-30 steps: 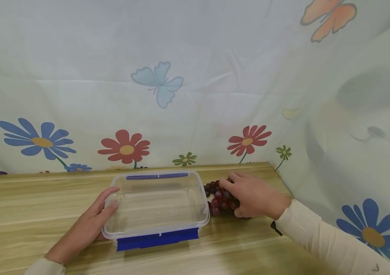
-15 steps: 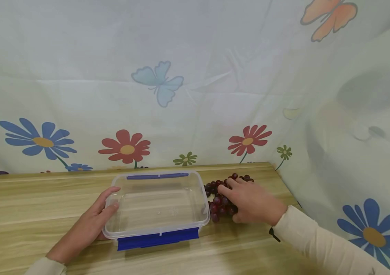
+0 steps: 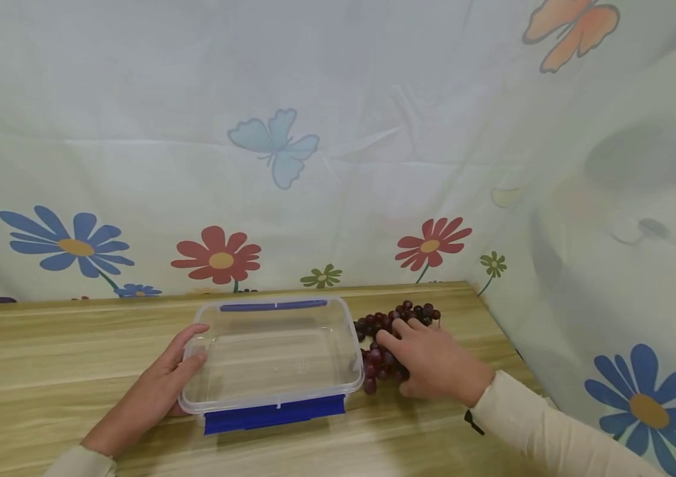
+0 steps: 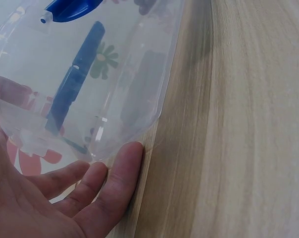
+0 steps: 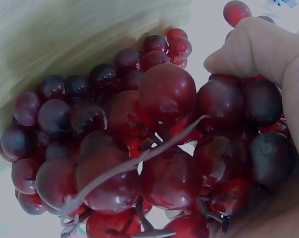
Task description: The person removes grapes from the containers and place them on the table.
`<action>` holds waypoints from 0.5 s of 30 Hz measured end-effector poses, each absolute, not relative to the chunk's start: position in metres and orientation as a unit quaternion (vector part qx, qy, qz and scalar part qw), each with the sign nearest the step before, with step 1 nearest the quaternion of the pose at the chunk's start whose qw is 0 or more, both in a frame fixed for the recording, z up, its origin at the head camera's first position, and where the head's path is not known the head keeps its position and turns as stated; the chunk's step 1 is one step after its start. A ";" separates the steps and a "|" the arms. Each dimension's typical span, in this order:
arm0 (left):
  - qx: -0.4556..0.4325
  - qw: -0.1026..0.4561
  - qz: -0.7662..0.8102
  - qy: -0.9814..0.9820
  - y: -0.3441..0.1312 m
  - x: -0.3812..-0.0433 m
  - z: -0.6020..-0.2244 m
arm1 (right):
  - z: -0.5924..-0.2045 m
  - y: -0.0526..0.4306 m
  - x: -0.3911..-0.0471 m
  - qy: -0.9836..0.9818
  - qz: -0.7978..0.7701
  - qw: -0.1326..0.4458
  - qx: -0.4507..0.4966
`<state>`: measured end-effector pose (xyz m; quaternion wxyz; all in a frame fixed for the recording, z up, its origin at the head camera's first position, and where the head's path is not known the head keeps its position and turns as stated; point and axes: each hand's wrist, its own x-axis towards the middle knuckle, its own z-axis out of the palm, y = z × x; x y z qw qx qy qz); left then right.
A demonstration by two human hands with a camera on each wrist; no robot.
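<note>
A clear plastic food container [image 3: 239, 405] with blue clip flaps [image 3: 272, 415] sits at mid-table in the head view. My left hand [image 3: 150, 397] holds its left end, thumb over the rim and the other fingers outside the wall. Right of the container lie dark red grapes [image 3: 376, 361]. Over them, my right hand [image 3: 442, 363] grips part of the cluster with bent fingers. The right wrist view shows large grapes [image 5: 167, 94] close up against the thumb side, with a thin stem [image 5: 139, 161] across them. Whether this is one bunch or two, I cannot tell.
A wooden table [image 3: 63, 351] carries everything. Behind it and along the right side hangs a pale curtain [image 3: 350, 99] printed with flowers and butterflies. More grapes [image 3: 424, 311] lie behind my right hand, towards the table's back edge.
My right hand has drawn slightly nearer to me, shifting the front grapes with it, and grapes behind it have come into view. The left hand and the container stay put.
</note>
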<state>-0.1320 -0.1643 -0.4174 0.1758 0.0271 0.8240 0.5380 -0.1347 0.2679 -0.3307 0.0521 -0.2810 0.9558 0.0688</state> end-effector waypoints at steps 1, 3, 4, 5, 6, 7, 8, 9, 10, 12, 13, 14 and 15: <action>0.029 0.174 0.533 0.828 -0.164 -0.132 -0.417 | -0.331 0.268 -0.134 0.956 0.066 0.053 -0.281; 0.032 0.172 0.526 0.832 -0.164 -0.132 -0.417 | -0.332 0.269 -0.134 0.956 0.065 0.055 -0.281; 0.033 0.171 0.524 0.834 -0.165 -0.132 -0.417 | -0.333 0.269 -0.134 0.956 0.065 0.056 -0.282; 0.034 0.171 0.522 0.835 -0.165 -0.132 -0.417 | -0.333 0.269 -0.133 0.956 0.065 0.059 -0.281; 0.035 0.170 0.520 0.837 -0.165 -0.132 -0.417 | -0.333 0.269 -0.133 0.956 0.065 0.062 -0.279; 0.036 0.169 0.518 0.838 -0.165 -0.132 -0.417 | -0.334 0.270 -0.133 0.957 0.064 0.064 -0.277; 0.037 0.169 0.518 0.838 -0.165 -0.132 -0.417 | -0.335 0.270 -0.132 0.957 0.063 0.066 -0.276; 0.037 0.168 0.517 0.839 -0.165 -0.132 -0.417 | -0.335 0.270 -0.132 0.957 0.063 0.067 -0.275; 0.037 0.168 0.517 0.839 -0.165 -0.132 -0.417 | -0.336 0.271 -0.131 0.957 0.064 0.067 -0.275; 0.041 0.165 0.512 0.842 -0.165 -0.132 -0.417 | -0.337 0.272 -0.130 0.957 0.065 0.066 -0.276; 0.043 0.163 0.510 0.844 -0.165 -0.132 -0.417 | -0.337 0.272 -0.130 0.956 0.067 0.065 -0.277; 0.044 0.162 0.508 0.845 -0.165 -0.132 -0.417 | -0.338 0.273 -0.129 0.956 0.069 0.064 -0.277; 0.045 0.162 0.506 0.846 -0.165 -0.132 -0.417 | -0.338 0.273 -0.129 0.956 0.070 0.064 -0.277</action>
